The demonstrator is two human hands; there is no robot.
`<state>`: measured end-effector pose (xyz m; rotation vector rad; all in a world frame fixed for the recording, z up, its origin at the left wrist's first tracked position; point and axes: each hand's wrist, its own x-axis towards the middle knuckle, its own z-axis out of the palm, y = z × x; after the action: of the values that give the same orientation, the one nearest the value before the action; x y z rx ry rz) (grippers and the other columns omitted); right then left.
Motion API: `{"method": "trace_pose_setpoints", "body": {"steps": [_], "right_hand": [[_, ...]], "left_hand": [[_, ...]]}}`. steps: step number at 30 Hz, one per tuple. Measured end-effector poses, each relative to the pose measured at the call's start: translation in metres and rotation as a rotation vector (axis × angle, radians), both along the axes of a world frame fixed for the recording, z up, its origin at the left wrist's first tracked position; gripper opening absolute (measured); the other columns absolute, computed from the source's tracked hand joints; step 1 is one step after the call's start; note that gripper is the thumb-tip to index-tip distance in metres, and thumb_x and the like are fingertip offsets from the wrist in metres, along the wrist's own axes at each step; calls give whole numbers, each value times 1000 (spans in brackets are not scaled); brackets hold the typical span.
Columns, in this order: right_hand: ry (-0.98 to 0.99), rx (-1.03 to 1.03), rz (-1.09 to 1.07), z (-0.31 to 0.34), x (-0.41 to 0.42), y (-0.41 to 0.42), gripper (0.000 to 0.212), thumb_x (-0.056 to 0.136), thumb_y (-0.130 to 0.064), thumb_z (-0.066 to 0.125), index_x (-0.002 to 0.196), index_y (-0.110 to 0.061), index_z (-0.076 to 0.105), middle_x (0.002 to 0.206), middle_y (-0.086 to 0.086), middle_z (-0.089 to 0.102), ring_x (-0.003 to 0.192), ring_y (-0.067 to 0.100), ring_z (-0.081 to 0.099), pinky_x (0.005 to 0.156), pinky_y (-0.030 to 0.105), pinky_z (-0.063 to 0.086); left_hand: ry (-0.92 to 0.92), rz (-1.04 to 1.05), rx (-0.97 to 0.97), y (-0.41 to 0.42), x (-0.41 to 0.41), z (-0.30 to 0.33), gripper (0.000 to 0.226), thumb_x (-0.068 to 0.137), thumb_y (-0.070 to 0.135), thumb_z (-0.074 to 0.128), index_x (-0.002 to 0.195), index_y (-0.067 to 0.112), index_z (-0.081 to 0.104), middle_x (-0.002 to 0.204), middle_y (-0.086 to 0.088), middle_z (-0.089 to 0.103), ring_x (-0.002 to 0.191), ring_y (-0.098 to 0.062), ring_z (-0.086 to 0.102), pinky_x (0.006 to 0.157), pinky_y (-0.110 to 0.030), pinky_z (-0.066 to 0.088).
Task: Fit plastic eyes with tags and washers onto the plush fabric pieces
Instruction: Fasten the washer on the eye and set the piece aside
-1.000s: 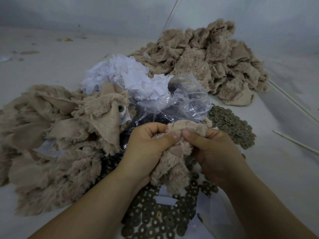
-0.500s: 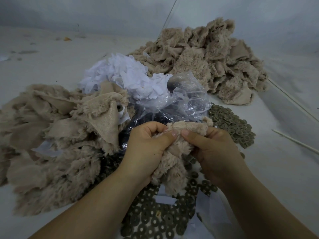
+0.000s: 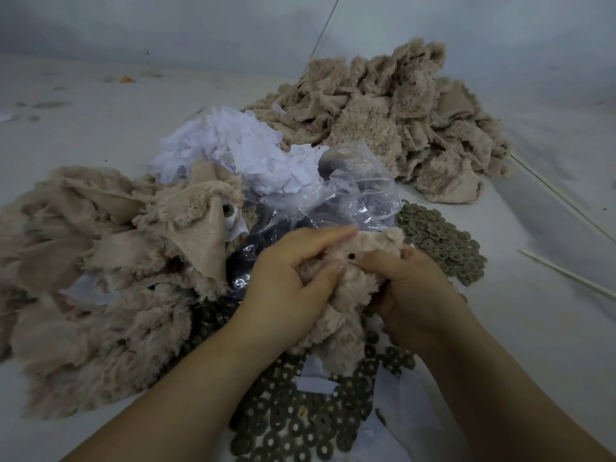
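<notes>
A beige plush fabric piece (image 3: 346, 315) is bunched between both hands at the centre. My left hand (image 3: 286, 278) grips its left side, thumb pressed into the fur. My right hand (image 3: 410, 288) pinches its right side. A small dark hole or eye post (image 3: 350, 258) shows in the fabric between the two thumbs. Dark round washers (image 3: 300, 425) lie in a heap below my hands, with more washers (image 3: 443, 245) to the right. A clear plastic bag (image 3: 346, 201) holding dark plastic eyes sits just behind my hands. White tags (image 3: 240, 151) are piled behind the bag.
A heap of beige plush pieces (image 3: 100, 268) lies at the left, one showing a fitted eye with a tag (image 3: 228, 210). A second plush heap (image 3: 393, 121) sits at the back right. Thin white sticks (image 3: 566, 278) lie on the pale surface at the right.
Both hands have turned and spread the plush piece, lowering it slightly. A small dark spot in the fabric now shows between the thumbs.
</notes>
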<state>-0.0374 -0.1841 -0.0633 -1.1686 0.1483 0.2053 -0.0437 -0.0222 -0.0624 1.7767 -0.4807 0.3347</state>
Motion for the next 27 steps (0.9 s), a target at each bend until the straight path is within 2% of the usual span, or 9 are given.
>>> {"method": "trace_pose_setpoints", "body": {"steps": [3, 7, 10, 12, 14, 19, 21, 24, 27], "right_hand": [[-2, 29, -3, 0, 0, -1, 24, 85, 1, 64, 108, 7, 68, 104, 30, 71, 94, 42, 71, 74, 42, 60], [-27, 83, 87, 3, 0, 1, 38, 86, -10, 66, 121, 4, 62, 115, 27, 69, 106, 39, 69, 85, 43, 59], [-118, -83, 171, 4, -3, 1, 53, 74, -23, 81, 121, -5, 64, 113, 16, 73, 106, 31, 71, 87, 40, 59], [-175, -252, 173, 3, -5, 1, 48, 70, -18, 84, 115, -10, 69, 107, 10, 76, 101, 25, 73, 81, 33, 60], [-204, -294, 170, 3, -6, 0, 35, 73, -13, 80, 107, -9, 73, 101, 11, 77, 95, 27, 74, 76, 31, 60], [-156, -70, 93, 4, 0, -7, 28, 71, -14, 74, 96, -2, 70, 97, 21, 74, 83, 30, 73, 66, 33, 60], [-143, -61, 37, 3, 1, -7, 25, 73, -16, 73, 96, -4, 70, 95, 21, 74, 80, 29, 72, 64, 33, 60], [-146, -108, -33, -1, 3, -6, 21, 84, -15, 67, 102, -4, 69, 100, 20, 75, 87, 30, 72, 70, 34, 60], [-150, -151, -42, -4, 3, -4, 18, 98, -16, 58, 109, -5, 67, 105, 19, 74, 99, 34, 71, 87, 47, 57]], "left_hand": [[-13, -7, 93, 0, 2, 0, 32, 85, -2, 71, 106, 21, 74, 99, 4, 73, 96, -4, 66, 90, -17, 49], [53, 40, -5, 0, 4, 1, 32, 84, -2, 72, 92, 29, 75, 95, 15, 74, 91, 2, 68, 84, -14, 51], [27, 146, -72, -1, 6, -2, 24, 83, 7, 74, 87, 31, 75, 87, 14, 74, 83, -1, 69, 77, -16, 53], [33, 205, -122, -1, 7, -3, 16, 80, 16, 72, 86, 30, 75, 83, 13, 74, 79, -4, 70, 73, -21, 56], [59, 231, -160, -1, 8, -3, 13, 79, 19, 72, 83, 31, 76, 80, 10, 75, 76, -6, 71, 70, -23, 56], [212, 206, -307, 0, 10, -1, 8, 84, 14, 73, 82, 21, 75, 71, -5, 74, 67, -21, 71, 65, -40, 60], [269, 197, -342, -1, 10, -1, 11, 88, 9, 71, 80, 16, 74, 66, -11, 71, 56, -24, 66, 55, -40, 57], [309, 186, -336, -3, 10, 0, 14, 92, 9, 67, 79, 12, 71, 57, -11, 67, 37, -20, 56, 37, -29, 46], [281, 237, -293, -3, 12, -2, 11, 91, 10, 68, 80, 14, 72, 58, -2, 67, 42, -11, 57, 41, -25, 45]]}}
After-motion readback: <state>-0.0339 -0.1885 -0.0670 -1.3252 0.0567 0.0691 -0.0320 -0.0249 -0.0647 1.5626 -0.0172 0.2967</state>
